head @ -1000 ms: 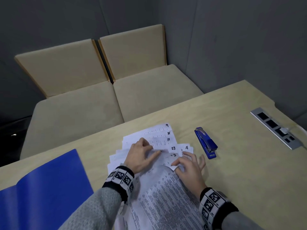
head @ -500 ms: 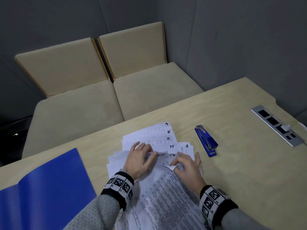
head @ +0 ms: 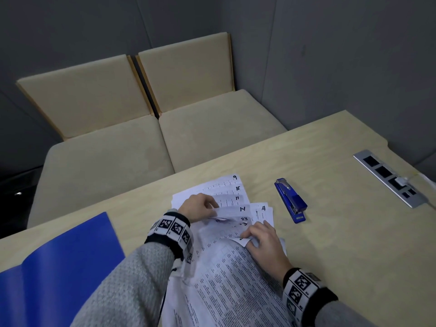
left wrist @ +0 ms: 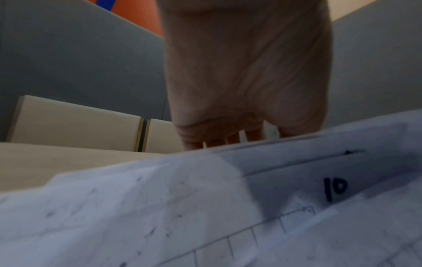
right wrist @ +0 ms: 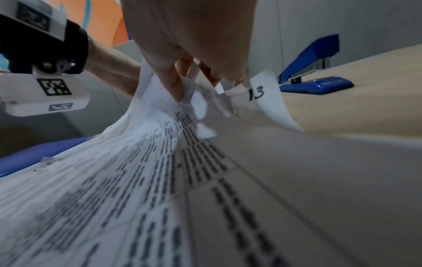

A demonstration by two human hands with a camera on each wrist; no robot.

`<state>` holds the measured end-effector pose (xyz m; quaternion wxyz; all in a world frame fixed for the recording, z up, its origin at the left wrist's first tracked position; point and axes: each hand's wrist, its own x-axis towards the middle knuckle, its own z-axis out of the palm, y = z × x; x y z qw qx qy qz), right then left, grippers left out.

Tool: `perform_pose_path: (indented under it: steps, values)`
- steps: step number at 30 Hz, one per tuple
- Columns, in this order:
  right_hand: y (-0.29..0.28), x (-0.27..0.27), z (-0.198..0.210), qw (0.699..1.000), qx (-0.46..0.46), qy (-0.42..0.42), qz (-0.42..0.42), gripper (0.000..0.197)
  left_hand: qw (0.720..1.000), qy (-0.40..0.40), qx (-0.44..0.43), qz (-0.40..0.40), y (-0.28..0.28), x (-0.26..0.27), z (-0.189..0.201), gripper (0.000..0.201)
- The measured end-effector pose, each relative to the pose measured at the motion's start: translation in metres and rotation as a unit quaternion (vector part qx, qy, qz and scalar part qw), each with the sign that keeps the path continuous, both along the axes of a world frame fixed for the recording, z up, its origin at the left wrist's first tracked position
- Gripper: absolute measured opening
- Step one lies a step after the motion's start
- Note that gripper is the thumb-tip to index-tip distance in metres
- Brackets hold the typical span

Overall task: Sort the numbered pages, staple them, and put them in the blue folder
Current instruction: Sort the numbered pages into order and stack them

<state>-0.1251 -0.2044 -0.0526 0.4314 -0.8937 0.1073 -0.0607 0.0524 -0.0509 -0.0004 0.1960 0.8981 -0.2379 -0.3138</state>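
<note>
An office meeting booth is indicated. A pale wooden table is seen at lower right, with a metal socket strip set into it at the right edge. Two beige padded seats, upper left, are enclosed by grey panel walls.

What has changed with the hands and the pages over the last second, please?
The left hand slid left across the fanned pages, its fingers now curled on a sheet's edge, uncovering the 14 corner. The right hand stayed, still pinching a corner. Stapler and folder have not moved.
</note>
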Motion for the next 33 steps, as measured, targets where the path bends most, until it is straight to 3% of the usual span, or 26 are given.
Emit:
perform_pose_path:
  steps: [6, 12, 15, 18, 21, 23, 27, 29, 31, 33]
  values:
    - [0.001, -0.001, -0.003, 1.000, -0.002, -0.009, 0.010, 0.016, 0.985, -0.156, 0.028, -0.073, -0.003, -0.010, 0.001, 0.022]
    - [0.004, -0.001, -0.003, 0.999, -0.035, -0.019, 0.006, 0.018, 0.948, -0.284, -0.034, -0.137, 0.012, -0.026, -0.009, 0.021]
    - [0.005, -0.003, -0.003, 0.996, -0.081, -0.026, -0.017, 0.021, 0.960, -0.227, -0.094, -0.131, 0.020, -0.029, -0.013, 0.031]
    - [0.006, 0.002, 0.001, 0.997, -0.071, -0.009, -0.015, 0.021, 0.987, -0.111, -0.116, -0.010, 0.016, -0.028, -0.006, 0.049]
    - [0.006, 0.009, 0.007, 0.999, -0.029, -0.014, 0.004, 0.013, 0.990, -0.089, -0.100, 0.038, 0.009, -0.019, -0.007, 0.024]
    - [0.006, 0.012, 0.009, 1.000, -0.019, -0.014, 0.013, 0.015, 0.995, -0.074, -0.071, 0.019, 0.004, -0.013, -0.007, 0.041]
    - [0.005, 0.014, 0.002, 0.999, -0.037, -0.030, 0.014, 0.011, 0.993, -0.112, -0.040, -0.026, 0.000, -0.010, -0.005, 0.045]
    - [0.005, 0.014, 0.001, 0.998, -0.038, -0.040, 0.008, 0.019, 0.987, -0.156, -0.014, -0.049, 0.003, -0.010, -0.005, 0.040]
    - [0.006, 0.015, 0.002, 0.998, -0.044, -0.040, 0.002, 0.027, 0.975, -0.207, -0.002, -0.078, 0.008, -0.009, -0.007, 0.054]
    - [0.006, 0.015, 0.003, 0.997, -0.070, -0.037, -0.008, 0.020, 0.971, -0.218, -0.023, -0.092, 0.010, -0.009, -0.010, 0.073]
